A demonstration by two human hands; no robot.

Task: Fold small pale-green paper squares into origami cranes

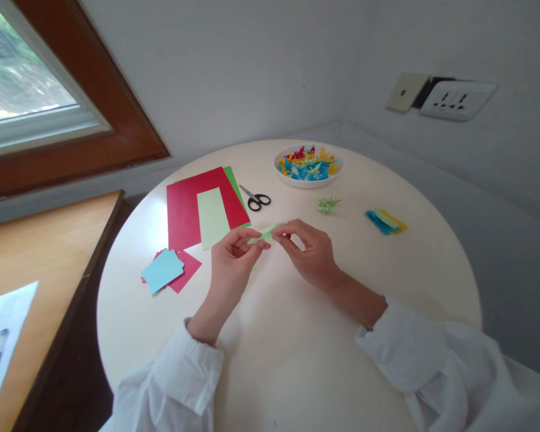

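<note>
A small folded piece of pale green paper (268, 231) is held up between my two hands over the middle of the round table (270, 360). My left hand (236, 258) pinches its left end between thumb and fingers. On the other end, my right hand (309, 252) grips it with thumb and index finger. Fingertips cover part of the folds, so the exact shape is hard to make out. Just beyond my left hand lie a pale green paper strip (212, 216) and a large red sheet (183, 210), with a green sheet (234, 186) partly under it.
Scissors (255, 199) with black handles lie behind my hands. A white dish (309, 182) holds many colourful folded paper pieces. Nearby are a green folded paper cluster (327, 205), folded blue and yellow strips (386, 221), and blue square papers (163, 271) over pink ones (186, 275).
</note>
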